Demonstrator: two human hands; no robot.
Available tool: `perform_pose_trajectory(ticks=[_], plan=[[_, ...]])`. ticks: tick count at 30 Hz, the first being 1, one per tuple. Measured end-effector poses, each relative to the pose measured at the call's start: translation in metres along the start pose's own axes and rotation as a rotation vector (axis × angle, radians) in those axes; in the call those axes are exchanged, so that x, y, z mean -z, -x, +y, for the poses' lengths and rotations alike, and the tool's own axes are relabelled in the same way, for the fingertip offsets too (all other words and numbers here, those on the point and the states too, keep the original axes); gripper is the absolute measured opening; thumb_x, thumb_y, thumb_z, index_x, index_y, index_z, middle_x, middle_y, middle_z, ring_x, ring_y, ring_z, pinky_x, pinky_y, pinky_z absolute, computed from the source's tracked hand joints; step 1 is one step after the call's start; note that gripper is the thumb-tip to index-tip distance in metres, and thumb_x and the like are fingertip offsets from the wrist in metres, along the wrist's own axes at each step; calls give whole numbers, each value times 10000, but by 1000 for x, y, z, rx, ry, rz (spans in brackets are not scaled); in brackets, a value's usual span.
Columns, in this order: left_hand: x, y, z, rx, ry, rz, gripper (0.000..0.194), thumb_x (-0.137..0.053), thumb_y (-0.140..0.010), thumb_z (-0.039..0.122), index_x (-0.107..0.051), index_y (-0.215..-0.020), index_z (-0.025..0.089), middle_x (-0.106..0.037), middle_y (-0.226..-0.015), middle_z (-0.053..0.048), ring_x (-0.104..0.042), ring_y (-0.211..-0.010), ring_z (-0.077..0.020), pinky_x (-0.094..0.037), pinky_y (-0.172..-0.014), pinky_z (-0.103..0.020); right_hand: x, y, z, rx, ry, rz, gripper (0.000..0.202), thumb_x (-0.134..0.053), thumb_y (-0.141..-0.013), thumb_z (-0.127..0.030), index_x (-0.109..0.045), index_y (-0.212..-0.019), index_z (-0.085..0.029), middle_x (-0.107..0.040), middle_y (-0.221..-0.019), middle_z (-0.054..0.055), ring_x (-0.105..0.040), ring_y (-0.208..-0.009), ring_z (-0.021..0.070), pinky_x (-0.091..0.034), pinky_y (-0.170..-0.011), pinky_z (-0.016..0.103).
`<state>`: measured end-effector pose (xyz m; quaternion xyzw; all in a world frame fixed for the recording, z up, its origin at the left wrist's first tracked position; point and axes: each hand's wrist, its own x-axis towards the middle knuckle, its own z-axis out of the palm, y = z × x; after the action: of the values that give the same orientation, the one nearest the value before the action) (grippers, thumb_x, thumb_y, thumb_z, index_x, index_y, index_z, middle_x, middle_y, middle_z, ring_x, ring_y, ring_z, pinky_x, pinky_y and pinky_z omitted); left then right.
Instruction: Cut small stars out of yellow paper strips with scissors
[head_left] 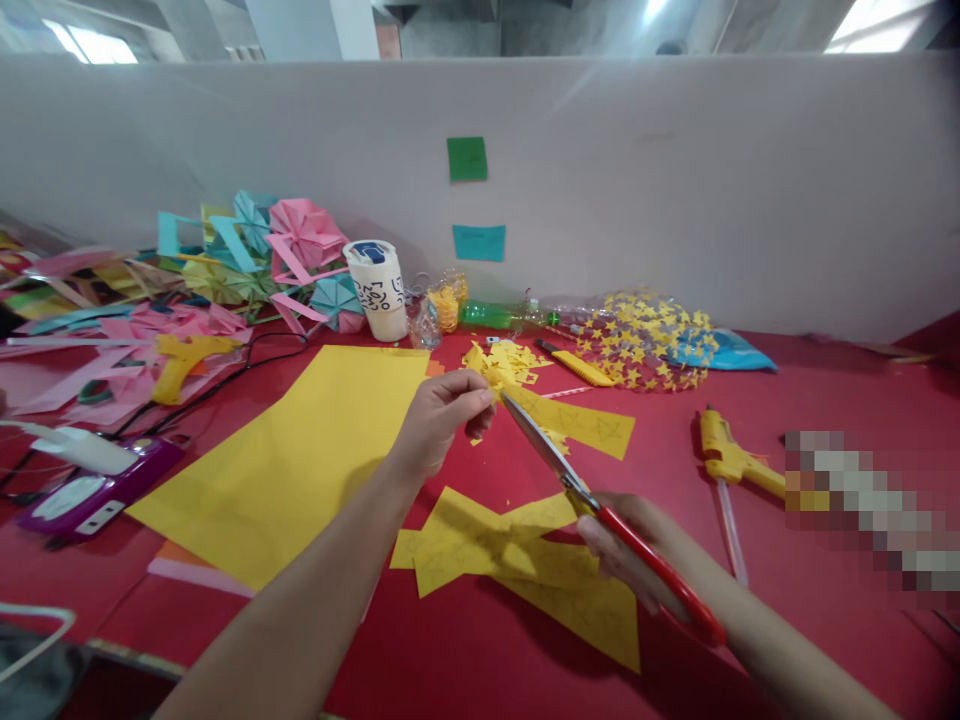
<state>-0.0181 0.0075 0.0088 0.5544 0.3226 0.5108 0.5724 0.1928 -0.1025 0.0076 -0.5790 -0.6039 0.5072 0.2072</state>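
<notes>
Pinched in my left hand (448, 418) is a yellow paper strip (592, 422) with star outlines drawn on it, stretching out to the right. My right hand (637, 545) grips the red-handled scissors (645, 560), their blade tips beside the strip near my left fingertips. Below, more yellow strips with drawn stars (465, 530) overlap on the red table (442, 650). A pile of small yellow cut pieces (517, 360) lies just beyond my left hand.
Large yellow sheet (300, 450) at left, near a purple power strip (112, 490) and a yellow glue gun (180, 370). Another glue gun (724, 450) lies right. Behind are a cup (379, 290), a yellow cutter (585, 368), a green bottle (495, 316) and star decorations (637, 340).
</notes>
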Motion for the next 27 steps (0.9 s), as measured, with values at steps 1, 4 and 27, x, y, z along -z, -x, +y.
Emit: perform_pose_trajectory(ticks=[1, 4, 27], plan=[[1, 0, 0, 5, 3, -8, 135, -621, -726, 240, -594, -616, 167, -553, -524, 28, -476, -457, -72, -368, -434, -194, 0, -1, 1, -2, 9, 0, 614, -425, -743, -803, -411, -638, -198, -427, -537, -47, -362, -362, 48, -225, -326, 178], [4, -1, 1, 15, 10, -37, 137, -622, -724, 234, -590, -609, 167, -551, -529, 28, -474, -456, -69, -362, -432, -192, -2, -3, 6, -17, 5, -12, 595, -451, -746, -786, -403, -650, -200, -400, -528, -63, -352, -343, 40, -230, -313, 167], [6, -1, -1, 19, 2, -79, 133, -619, -718, 228, -591, -604, 166, -530, -522, 31, -464, -452, -69, -356, -434, -194, -1, -1, 7, 8, -22, -25, 565, -465, -783, -741, -432, -668, -189, -432, -569, -43, -348, -382, 45, -227, -329, 163]])
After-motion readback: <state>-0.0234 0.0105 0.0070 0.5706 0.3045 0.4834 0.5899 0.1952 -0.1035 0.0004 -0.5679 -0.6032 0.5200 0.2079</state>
